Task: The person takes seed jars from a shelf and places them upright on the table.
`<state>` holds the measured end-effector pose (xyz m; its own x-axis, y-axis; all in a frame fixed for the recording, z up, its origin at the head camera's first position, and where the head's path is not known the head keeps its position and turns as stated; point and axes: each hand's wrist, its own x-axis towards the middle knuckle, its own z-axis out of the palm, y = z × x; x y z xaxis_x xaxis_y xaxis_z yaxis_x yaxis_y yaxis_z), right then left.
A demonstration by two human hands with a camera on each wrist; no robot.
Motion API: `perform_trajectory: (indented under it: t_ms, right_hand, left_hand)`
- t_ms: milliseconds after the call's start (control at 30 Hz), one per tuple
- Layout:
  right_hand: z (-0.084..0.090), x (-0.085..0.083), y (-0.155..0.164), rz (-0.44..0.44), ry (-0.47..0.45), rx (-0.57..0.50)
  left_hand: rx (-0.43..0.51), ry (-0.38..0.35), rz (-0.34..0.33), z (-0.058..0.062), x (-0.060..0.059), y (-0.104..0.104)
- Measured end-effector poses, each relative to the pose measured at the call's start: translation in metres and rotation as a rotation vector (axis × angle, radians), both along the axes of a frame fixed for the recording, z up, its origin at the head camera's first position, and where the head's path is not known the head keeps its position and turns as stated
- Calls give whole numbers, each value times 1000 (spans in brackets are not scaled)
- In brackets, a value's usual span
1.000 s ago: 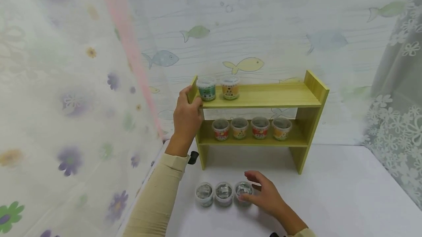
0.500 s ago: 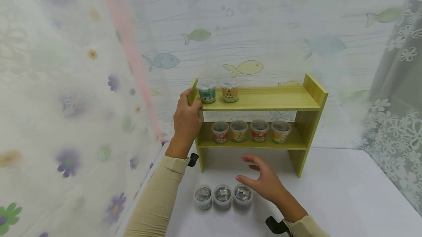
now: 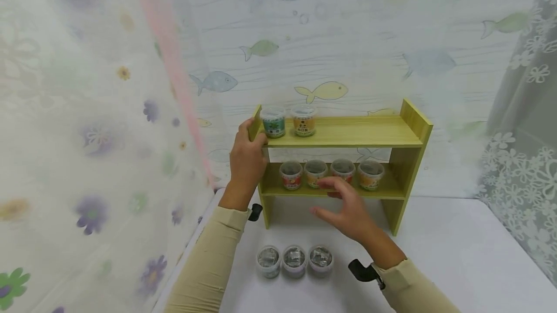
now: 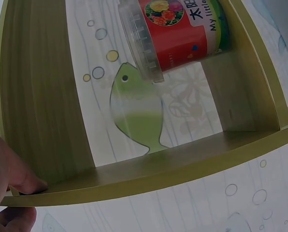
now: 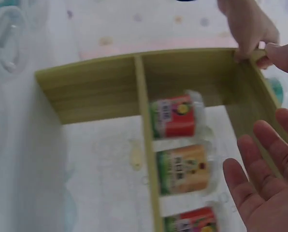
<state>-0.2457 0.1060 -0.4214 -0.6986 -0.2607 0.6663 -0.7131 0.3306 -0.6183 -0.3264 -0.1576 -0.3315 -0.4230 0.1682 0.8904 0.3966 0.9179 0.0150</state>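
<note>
Makeshift home/studio setup: fish-print backdrop, floral curtains, small wooden shelf w/ tubs.

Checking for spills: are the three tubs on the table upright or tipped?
Upright. In the head view the three tubs stand in a row on the table, lids facing up, none lying on its side.

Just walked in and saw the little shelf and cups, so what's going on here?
A person is working at a small green shelf on a white table. The left hand grips the shelf's left end. The right hand, fingers open and empty, is raised in front of the four cups on the lower shelf. Two cups stand on top, and three lidded cups sit on the table.
</note>
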Motion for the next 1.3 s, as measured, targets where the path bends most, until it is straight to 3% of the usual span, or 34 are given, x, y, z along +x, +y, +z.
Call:
perform_trajectory:
  t_ms: [233,533,767,900,1033,1300]
  right_hand:
    - [27,-6,3,-45,124,44]
    - [59,-14,5,-61,204,82]
    - [83,-26,2,-25,287,17]
    - [94,-32,1,-47,326,-19]
    - [102,-37,-1,-85,309,-31]
    - [120,-54,-1,-145,177,-55]
  left_hand:
    - [1,6,6,0,0,0]
    - [-6,-8,14,1,-1,1]
    - [-1,-23,17,2,3,1]
    - [-4,-50,29,2,3,1]
    - [-1,-50,31,2,2,2]
    - [4,-39,29,1,1,2]
